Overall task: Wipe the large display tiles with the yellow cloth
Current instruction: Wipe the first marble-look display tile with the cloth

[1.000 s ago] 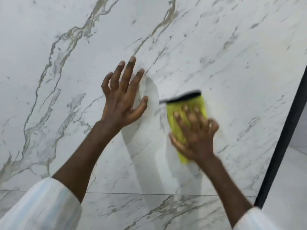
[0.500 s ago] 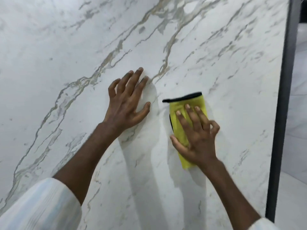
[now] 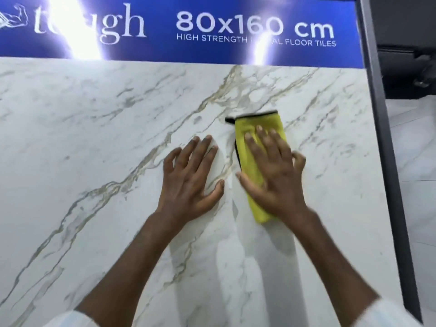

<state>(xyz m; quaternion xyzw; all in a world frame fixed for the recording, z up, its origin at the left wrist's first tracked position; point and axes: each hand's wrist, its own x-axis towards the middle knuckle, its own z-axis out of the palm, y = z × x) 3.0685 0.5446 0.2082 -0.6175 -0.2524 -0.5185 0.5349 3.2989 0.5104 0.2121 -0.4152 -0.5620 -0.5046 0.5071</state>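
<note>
Blue sign [image 3: 160,24] above marble tile [image 3: 94,138]; dark frame [image 3: 377,138] right. Left hand [image 3: 188,185] fingers spread flat; right hand [image 3: 276,180] fingers straight, pressing yellow cloth [image 3: 251,161].

Count at the display wall
One tile [image 3: 94,161], one yellow cloth [image 3: 259,121], one blue sign [image 3: 160,10], one dark post [image 3: 381,138], two hands: left hand [image 3: 188,182], right hand [image 3: 276,178].
</note>
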